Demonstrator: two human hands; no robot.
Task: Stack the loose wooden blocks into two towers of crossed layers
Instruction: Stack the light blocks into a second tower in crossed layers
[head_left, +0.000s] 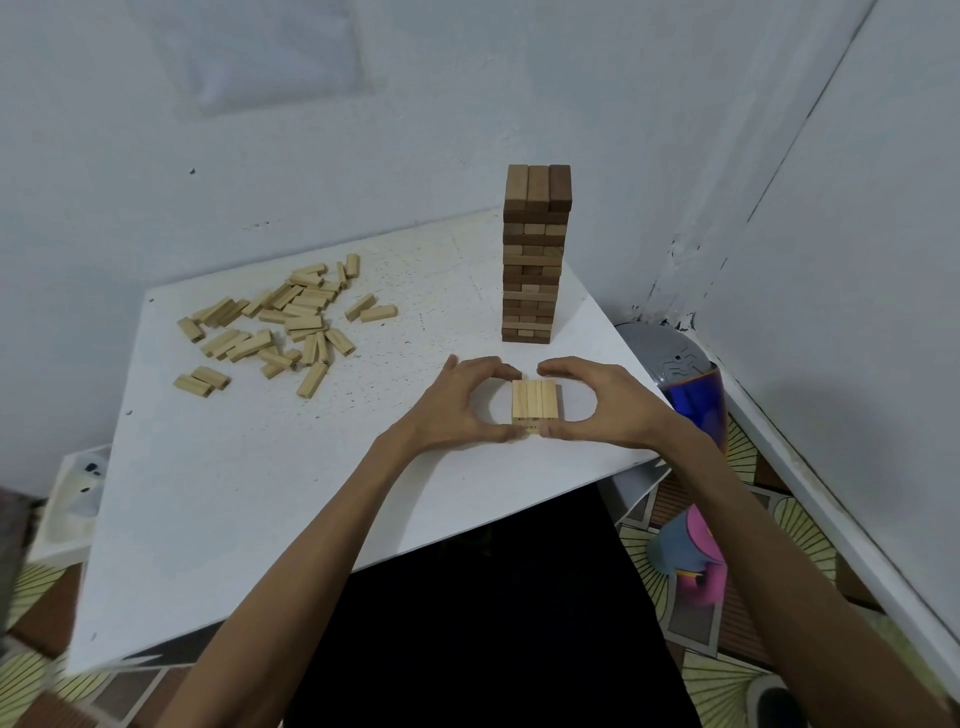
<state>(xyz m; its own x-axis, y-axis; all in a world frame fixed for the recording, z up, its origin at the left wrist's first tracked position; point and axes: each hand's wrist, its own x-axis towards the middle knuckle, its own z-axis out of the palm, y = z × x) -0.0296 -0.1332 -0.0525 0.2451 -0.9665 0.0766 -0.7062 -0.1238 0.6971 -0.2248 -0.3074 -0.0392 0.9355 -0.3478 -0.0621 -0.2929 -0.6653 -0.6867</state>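
A tall tower (535, 254) of crossed brown wooden blocks stands at the table's far right. In front of it sits a low stack of light blocks (535, 400), two layers high with three blocks side by side on top. My left hand (457, 405) and my right hand (597, 402) curve around this stack from both sides. Both thumbs press its near face, and the fingertips arch over its far edge. A heap of loose light blocks (280, 322) lies scattered on the far left of the white table (260, 467).
The table's near edge runs diagonally just below my hands, with a dark gap beneath. A grey and blue helmet-like object (680, 374) sits off the table's right edge by the wall corner. A pink and blue toy (691, 551) lies on the patterned floor.
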